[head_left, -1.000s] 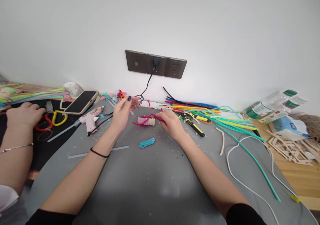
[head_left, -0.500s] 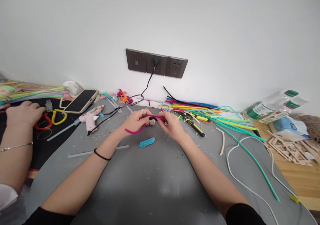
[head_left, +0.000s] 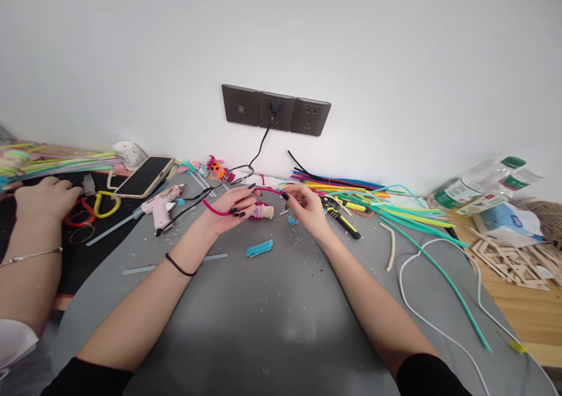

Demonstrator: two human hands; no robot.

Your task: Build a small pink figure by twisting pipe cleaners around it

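My left hand (head_left: 230, 208) is palm up above the grey mat (head_left: 272, 302), fingers curled round a magenta pipe cleaner (head_left: 215, 210) that loops out to its left. My right hand (head_left: 307, 205) pinches the other end of that pipe cleaner near the fingertips. Between the two hands sits a small wound piece (head_left: 262, 211) in pink, lilac and cream. A folded blue pipe cleaner (head_left: 260, 248) lies on the mat just in front of the hands.
A pink glue gun (head_left: 161, 205), a phone (head_left: 143, 177) and another person's hand (head_left: 44, 200) are at the left. Yellow-black pliers (head_left: 345, 223) and a heap of coloured pipe cleaners (head_left: 373, 200) lie at the right. Bottles (head_left: 478, 182) and wooden sticks (head_left: 513, 261) are at the far right.
My left hand has turned palm up and the magenta pipe cleaner now loops over it. My right hand has lifted and moved slightly right. The wound piece shows between them again.
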